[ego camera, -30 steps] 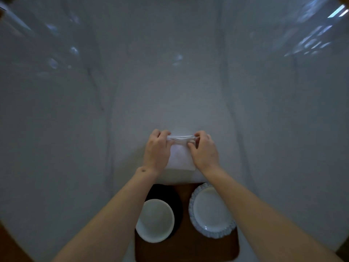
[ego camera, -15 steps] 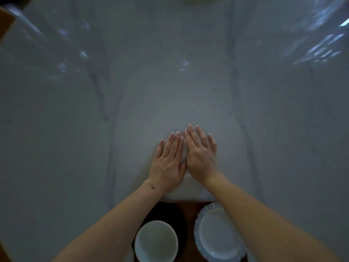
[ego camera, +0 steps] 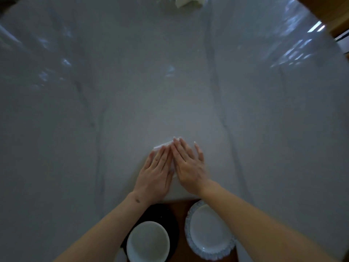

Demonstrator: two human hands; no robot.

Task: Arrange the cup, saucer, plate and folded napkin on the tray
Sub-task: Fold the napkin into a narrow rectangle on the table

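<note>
Both hands, the left hand [ego camera: 154, 174] and right hand [ego camera: 188, 167], lay flat with straight fingers on one napkin [ego camera: 164, 146], mostly hidden, its far edge seemingly running eight-to-two o'clock. One cup [ego camera: 148, 242], one plate [ego camera: 209, 230] sat at six o'clock.

Dim, bluish light; glare streaks on the glossy tabletop [ego camera: 245, 91]; edges bend.

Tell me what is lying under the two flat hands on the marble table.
A white folded napkin lies under the left hand and right hand. Only its far edge and a strip between the hands show; the rest is covered.
</note>
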